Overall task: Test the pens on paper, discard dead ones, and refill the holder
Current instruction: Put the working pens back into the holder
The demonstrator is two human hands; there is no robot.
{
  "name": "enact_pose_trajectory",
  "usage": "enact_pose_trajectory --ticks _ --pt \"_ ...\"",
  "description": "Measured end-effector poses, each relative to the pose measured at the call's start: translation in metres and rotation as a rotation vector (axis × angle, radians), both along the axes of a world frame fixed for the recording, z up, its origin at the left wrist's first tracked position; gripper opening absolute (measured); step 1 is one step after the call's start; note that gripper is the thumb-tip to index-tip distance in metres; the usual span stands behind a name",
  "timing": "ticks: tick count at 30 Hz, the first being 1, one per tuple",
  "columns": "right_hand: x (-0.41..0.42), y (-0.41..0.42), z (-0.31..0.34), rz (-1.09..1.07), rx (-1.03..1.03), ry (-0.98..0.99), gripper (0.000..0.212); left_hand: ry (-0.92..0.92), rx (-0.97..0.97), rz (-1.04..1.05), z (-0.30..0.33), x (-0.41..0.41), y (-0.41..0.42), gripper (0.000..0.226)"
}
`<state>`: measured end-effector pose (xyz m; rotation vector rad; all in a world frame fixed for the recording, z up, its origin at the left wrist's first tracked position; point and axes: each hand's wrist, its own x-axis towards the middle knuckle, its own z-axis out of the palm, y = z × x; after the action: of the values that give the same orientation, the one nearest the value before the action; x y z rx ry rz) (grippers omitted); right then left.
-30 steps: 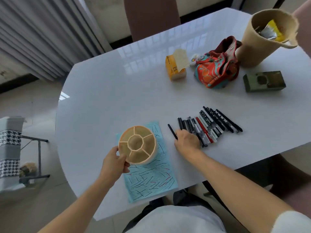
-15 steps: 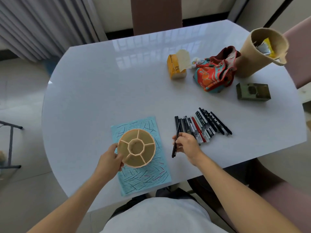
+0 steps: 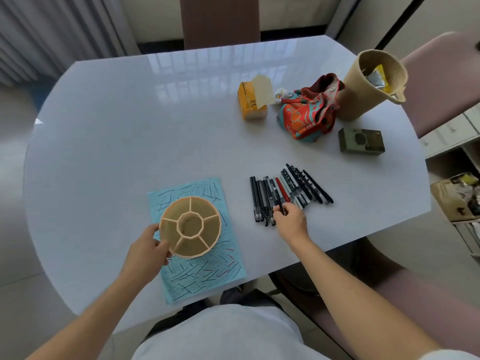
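Two hands share the job: my left hand (image 3: pixel 148 252) grips the empty holder (image 3: pixel 190 226) on the scribbled paper (image 3: pixel 205 276) to steady it. My right hand (image 3: pixel 291 220) pinches a pen (image 3: pixel 282 203) from the row (image 3: pixel 288 194) on the surface (image 3: pixel 130 141), probably to refill it.

The room is bright with daylight, and the shiny white table (image 3: pixel 130 141) shows a pale window reflection (image 3: pixel 207 74) on its far side, so the light comes from ahead. Shadows are soft and small, like the faint gray one under the pens (image 3: pixel 288 196) and beside the tan basket (image 3: pixel 368 84). The picture is a bit fuzzy all over, and the wide lens bends the table's edges into curves and stretches the curtain (image 3: pixel 52 35) and the arms near the corners.
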<state>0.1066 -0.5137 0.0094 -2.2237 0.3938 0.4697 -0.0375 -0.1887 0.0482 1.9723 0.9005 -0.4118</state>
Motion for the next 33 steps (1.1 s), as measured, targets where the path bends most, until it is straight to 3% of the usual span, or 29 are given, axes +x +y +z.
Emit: enact_pose_trajectory --ticks 5,9,20,27,33 --pt "0.021 0.019 -0.002 0.123 -0.211 -0.156 0.017 0.02 0.025 -0.002 -0.001 -0.001 -0.002 0.037" --pt "0.026 0.032 -0.008 0.209 -0.343 -0.137 0.013 0.025 0.038 0.01 -0.001 -0.002 -0.003 0.036" --pt "0.018 0.033 -0.018 0.267 -0.325 -0.091 0.022 0.036 0.035 0.037 0.001 -0.001 -0.008 0.038" --pt "0.023 0.009 -0.015 0.078 -0.205 -0.135 0.009 0.046 0.044 0.031 -0.002 -0.002 -0.005 0.037" --pt "0.023 -0.011 -0.014 0.078 -0.212 -0.084 0.005 0.056 0.053 0.024 -0.006 0.0 -0.003 0.034"
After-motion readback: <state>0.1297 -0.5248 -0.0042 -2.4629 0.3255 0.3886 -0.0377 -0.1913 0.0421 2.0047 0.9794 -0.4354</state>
